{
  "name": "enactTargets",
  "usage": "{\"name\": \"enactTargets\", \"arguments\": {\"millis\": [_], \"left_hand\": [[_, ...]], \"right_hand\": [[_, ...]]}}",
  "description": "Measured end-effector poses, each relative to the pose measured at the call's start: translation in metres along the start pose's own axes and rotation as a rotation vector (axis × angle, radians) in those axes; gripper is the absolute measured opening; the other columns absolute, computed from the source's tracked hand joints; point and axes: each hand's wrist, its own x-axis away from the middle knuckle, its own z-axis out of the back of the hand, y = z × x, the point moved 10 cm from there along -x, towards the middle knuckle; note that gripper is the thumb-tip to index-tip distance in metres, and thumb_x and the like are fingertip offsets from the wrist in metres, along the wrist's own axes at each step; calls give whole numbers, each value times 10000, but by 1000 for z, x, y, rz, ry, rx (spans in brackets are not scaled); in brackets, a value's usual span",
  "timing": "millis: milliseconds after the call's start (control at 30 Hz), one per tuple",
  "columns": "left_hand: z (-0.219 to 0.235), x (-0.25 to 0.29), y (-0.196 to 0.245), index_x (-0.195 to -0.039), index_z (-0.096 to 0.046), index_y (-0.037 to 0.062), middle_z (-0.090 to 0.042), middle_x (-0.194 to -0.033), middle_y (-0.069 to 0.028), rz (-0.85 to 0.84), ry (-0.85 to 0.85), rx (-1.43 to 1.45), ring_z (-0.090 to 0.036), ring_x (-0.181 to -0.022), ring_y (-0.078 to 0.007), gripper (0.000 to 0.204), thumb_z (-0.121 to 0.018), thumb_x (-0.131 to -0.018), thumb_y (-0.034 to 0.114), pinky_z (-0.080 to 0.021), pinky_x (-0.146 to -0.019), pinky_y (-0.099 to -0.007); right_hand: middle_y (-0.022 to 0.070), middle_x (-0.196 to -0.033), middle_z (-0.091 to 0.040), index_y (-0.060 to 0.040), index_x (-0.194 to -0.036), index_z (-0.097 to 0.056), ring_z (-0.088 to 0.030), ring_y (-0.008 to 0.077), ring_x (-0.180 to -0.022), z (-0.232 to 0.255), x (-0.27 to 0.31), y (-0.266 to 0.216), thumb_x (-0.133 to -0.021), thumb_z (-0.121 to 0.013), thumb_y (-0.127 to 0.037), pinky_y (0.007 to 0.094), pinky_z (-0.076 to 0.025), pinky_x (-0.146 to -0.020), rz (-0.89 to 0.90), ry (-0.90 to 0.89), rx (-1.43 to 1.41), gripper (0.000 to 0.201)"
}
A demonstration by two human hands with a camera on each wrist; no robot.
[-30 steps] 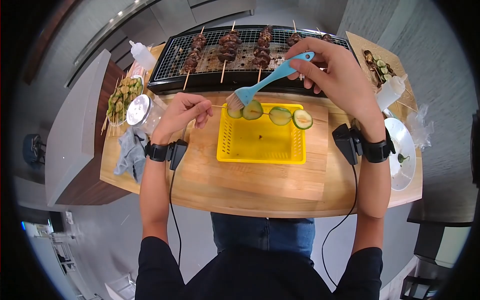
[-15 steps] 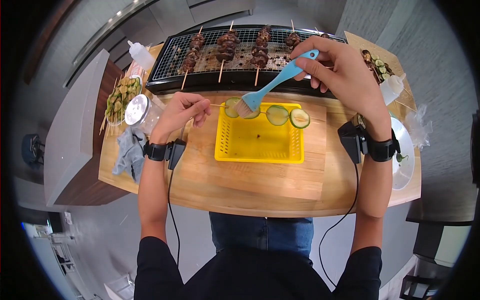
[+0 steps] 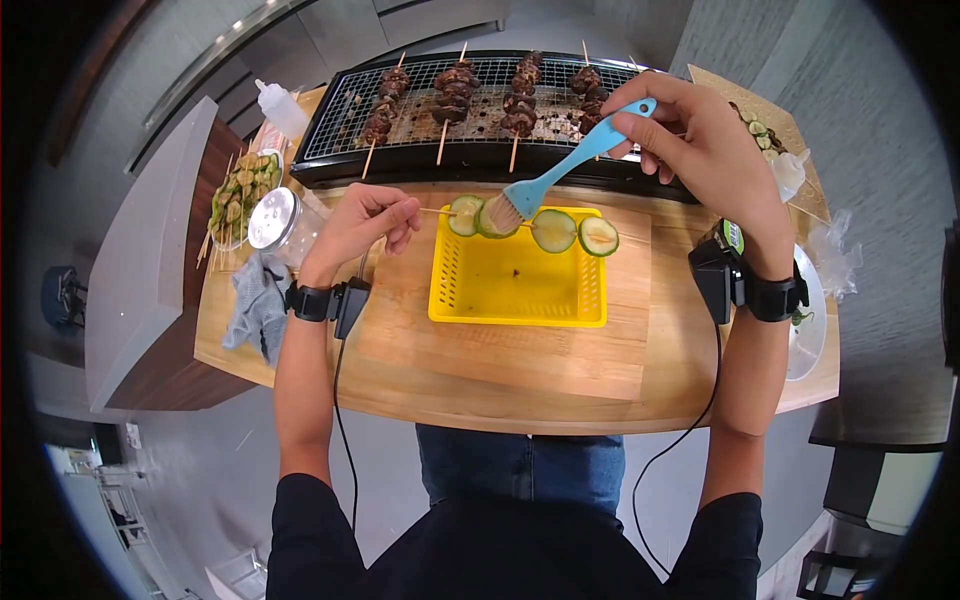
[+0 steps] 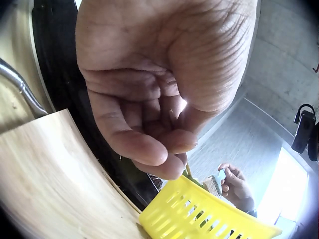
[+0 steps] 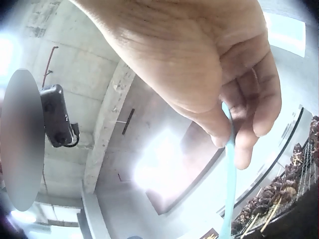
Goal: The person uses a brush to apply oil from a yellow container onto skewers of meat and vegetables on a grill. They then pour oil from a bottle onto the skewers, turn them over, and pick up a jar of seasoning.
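My left hand (image 3: pixel 372 228) pinches the bare end of a wooden skewer threaded with several cucumber slices (image 3: pixel 554 231), held level over the far side of a yellow plastic basket (image 3: pixel 520 318). Between thumb and fingers, my right hand (image 3: pixel 700 150) holds the handle of a light blue basting brush (image 3: pixel 575 158). Its bristles lie on the second slice from the left hand. In the left wrist view the fingertips meet at the skewer close above the basket's rim. The right wrist view shows the brush handle (image 5: pixel 230 184) running down from the pinching fingers.
Behind the basket stands a black grill (image 3: pixel 400 178) with several meat skewers (image 3: pixel 455 92). At left are a plate of cucumber skewers (image 3: pixel 245 190), a lidded jar (image 3: pixel 275 222), a squeeze bottle (image 3: pixel 282 110) and a grey cloth (image 3: pixel 258 310). A white plate (image 3: pixel 808 340) and plastic bag (image 3: pixel 838 255) lie at right.
The right hand has moved right with the brush, whose bristles have passed from the first cucumber slice to the second. The left hand keeps its pinch on the skewer, nearly still.
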Motion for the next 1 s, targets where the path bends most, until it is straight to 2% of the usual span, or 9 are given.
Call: {"name": "enactTargets", "arguments": {"millis": [367, 633, 733, 800, 1000], "left_hand": [[0, -1, 0, -775, -612, -25, -538, -582, -17, -2, 10, -16, -544, -507, -95, 287, -547, -991, 152, -404, -481, -224], [2, -2, -1, -749, -591, -10, -516, -571, -6, -19, 16, -3, -539, -505, -89, 309, -548, -995, 173, -384, -474, -219], [2, -2, -2, -779, -619, -8, -575, -594, -11, -16, 25, -5, -526, -499, -67, 306, -562, -991, 205, -396, -473, -212], [4, -1, -2, -749, -597, -4, -511, -565, -1, -12, 50, -12, -539, -506, -87, 319, -553, -996, 193, -384, -474, -219], [2, -1, 1, -735, -589, -3, -507, -564, -3, -20, 39, -35, -533, -501, -87, 337, -544, -1000, 200, -392, -476, -223]], "right_hand": [[19, -731, -670, -35, -1038, -644, -530, 37, -578, 19, 3, 5, -953, -607, -198, 186, -422, -504, 21, 16, 130, 187], [18, -731, -669, -34, -1016, -651, -527, 36, -581, 19, 7, -6, -953, -609, -205, 184, -419, -508, 49, 19, 104, 187], [18, -730, -665, -32, -1008, -650, -528, 34, -586, 18, 10, -8, -954, -605, -204, 185, -420, -509, 49, 7, 129, 186], [17, -728, -661, -30, -1005, -649, -528, 33, -587, 20, 10, -6, -955, -603, -203, 185, -420, -509, 43, 10, 152, 186], [-7, -703, -624, -24, -989, -634, -511, 28, -576, 32, 13, -9, -958, -597, -195, 182, -413, -506, 89, 29, 149, 178]]}}
